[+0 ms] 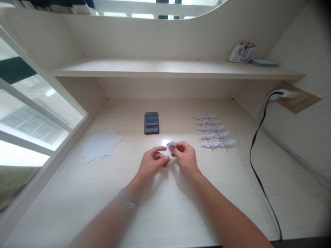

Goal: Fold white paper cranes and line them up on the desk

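Both my hands meet at the middle of the pale wooden desk (77,193), pinching a small folded piece of white paper (170,145). My left hand (153,162) grips its lower edge with thumb and forefinger; a silver bracelet circles that wrist. My right hand (184,155) pinches the paper's right side, fingers curled. To the right lie several folded white paper cranes (213,130) in two rows. A small stack of flat white paper sheets (100,145) lies to the left.
A dark phone (151,122) lies flat behind my hands. A black cable (256,151) runs from a wall socket (283,93) down the desk's right side. On the shelf above sit a small printed packet (242,52) and a thin booklet. A window frame borders the left.
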The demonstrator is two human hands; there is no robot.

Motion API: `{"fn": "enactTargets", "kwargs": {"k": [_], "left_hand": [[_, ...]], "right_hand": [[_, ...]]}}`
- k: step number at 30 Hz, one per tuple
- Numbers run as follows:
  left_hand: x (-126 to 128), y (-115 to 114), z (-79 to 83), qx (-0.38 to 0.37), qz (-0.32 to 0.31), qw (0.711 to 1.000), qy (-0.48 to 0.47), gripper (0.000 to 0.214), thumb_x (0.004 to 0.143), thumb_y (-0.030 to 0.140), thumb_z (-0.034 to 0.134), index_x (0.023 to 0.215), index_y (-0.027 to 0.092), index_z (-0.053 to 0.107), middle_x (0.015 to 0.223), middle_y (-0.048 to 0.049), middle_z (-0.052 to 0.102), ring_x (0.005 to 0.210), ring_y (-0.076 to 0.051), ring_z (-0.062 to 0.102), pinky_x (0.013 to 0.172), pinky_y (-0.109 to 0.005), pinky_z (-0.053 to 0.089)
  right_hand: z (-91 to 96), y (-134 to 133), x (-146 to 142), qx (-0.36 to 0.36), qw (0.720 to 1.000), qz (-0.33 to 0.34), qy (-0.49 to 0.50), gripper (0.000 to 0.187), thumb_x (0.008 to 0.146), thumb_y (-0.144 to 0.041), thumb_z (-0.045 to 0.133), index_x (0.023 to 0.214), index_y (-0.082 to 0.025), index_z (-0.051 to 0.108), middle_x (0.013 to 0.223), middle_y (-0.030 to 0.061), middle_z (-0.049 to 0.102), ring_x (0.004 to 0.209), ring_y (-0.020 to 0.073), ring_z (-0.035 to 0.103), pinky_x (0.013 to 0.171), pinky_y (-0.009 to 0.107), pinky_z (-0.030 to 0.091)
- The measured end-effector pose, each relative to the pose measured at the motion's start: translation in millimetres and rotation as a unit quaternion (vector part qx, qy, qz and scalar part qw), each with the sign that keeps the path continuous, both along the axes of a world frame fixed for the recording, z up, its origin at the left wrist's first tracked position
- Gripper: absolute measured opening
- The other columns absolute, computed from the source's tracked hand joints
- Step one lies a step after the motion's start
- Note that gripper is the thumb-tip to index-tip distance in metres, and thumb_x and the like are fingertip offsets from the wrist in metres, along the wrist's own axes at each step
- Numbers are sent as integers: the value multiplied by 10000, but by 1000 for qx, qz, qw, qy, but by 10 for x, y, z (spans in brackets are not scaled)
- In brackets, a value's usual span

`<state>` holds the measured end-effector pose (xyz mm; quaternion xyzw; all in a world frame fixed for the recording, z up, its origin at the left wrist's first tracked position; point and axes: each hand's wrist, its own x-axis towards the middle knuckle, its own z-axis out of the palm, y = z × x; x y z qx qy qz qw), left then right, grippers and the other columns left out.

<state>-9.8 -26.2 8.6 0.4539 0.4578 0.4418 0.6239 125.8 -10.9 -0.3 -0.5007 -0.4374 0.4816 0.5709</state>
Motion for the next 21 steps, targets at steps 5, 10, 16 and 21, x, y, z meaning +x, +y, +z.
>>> {"fn": "enactTargets", "kwargs": {"k": [5, 10, 16, 21], "left_hand": [[-31, -16, 25, -43, -46, 998, -19, 342, 660, 265, 684, 960, 136, 586, 681, -57, 656, 594, -151, 612, 596, -271, 464], [8, -12, 12, -60, -62, 996, 2, 269, 745, 393, 578, 749, 125, 599, 682, -71, 645, 561, -128, 590, 539, -240, 439], [-25, -4, 13, -22, -98, 994, 50, 197, 719, 325, 609, 707, 128, 607, 640, -55, 632, 527, -118, 560, 516, -232, 418], [-45, -9, 30, -51, -110, 992, 30, 181, 681, 294, 648, 755, 133, 611, 671, -63, 643, 568, -129, 586, 547, -243, 430]], "right_hand": [[-4, 24, 31, 0, 1000, -16, 2, 244, 689, -390, 668, 745, -162, 602, 639, 17, 601, 572, 126, 542, 542, 252, 466], [3, -1, 8, 0, 1000, -2, -3, 250, 686, -401, 667, 745, -169, 595, 650, 16, 612, 558, 128, 554, 538, 257, 464], [8, 2, 17, 3, 1000, -8, 1, 254, 681, -402, 673, 737, -165, 600, 631, 8, 602, 550, 122, 546, 524, 246, 450], [0, 31, 48, -8, 999, -16, 27, 259, 663, -399, 687, 729, -163, 602, 625, 6, 597, 547, 117, 532, 527, 250, 453]]}}
